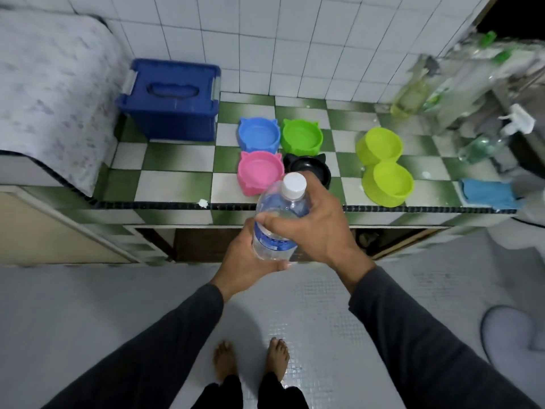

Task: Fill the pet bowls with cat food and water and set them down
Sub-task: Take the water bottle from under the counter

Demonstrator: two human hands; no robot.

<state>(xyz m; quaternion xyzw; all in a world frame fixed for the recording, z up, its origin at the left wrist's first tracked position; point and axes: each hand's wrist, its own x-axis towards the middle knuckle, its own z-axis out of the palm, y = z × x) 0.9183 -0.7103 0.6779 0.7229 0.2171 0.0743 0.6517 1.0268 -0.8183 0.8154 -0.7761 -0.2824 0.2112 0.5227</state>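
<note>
I hold a clear water bottle [275, 219] with a white cap and blue label in front of the counter edge. My left hand [250, 261] grips its lower body from below. My right hand [318, 225] grips its upper body just under the cap. The cap is on. On the green-and-white tiled counter [177, 172] stand cat-shaped bowls: blue [259, 136], green [301, 137], pink [259, 172] and black [309, 168], the black one partly hidden by the bottle and my right hand. A lime double bowl [383, 166] stands to their right.
A blue lidded storage box [171, 98] sits at the counter's back left. Several bottles [460, 93] crowd the back right, with a blue cloth [486, 193] at the front right edge. A patterned cloth [50, 93] covers the far left. My bare feet stand on grey floor.
</note>
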